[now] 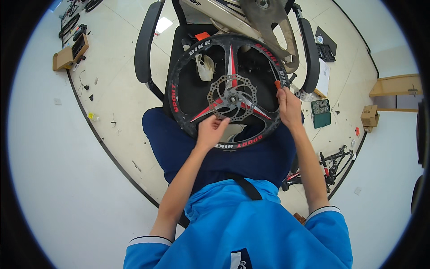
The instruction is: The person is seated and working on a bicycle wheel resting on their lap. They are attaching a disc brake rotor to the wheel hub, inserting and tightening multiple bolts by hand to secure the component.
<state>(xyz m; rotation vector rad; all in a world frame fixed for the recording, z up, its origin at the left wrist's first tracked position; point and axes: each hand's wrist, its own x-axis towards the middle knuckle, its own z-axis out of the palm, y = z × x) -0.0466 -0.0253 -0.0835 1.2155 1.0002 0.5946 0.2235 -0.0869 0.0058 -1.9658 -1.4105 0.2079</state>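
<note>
A black bicycle wheel (180, 67) with three red-and-white-marked spokes lies across my thighs and a black chair seat. A perforated metal brake disc (247, 84) sits around its hub (233, 98). My left hand (211, 132) is at the disc's lower left edge, thumb and fingers curled together; whatever they pinch is hidden. My right hand (290, 106) is closed around a screwdriver with an orange-red handle (277, 84), at the wheel's right rim. The screwdriver's thin shaft points up and away from me over the wheel.
Beyond the wheel, a pale bicycle frame (219, 13) lies across the chair, between its armrests (148, 42). A crumpled whitish item (205, 68) shows through the wheel. On the floor at right are a green case (321, 113) of small parts and a dark bike frame (333, 163).
</note>
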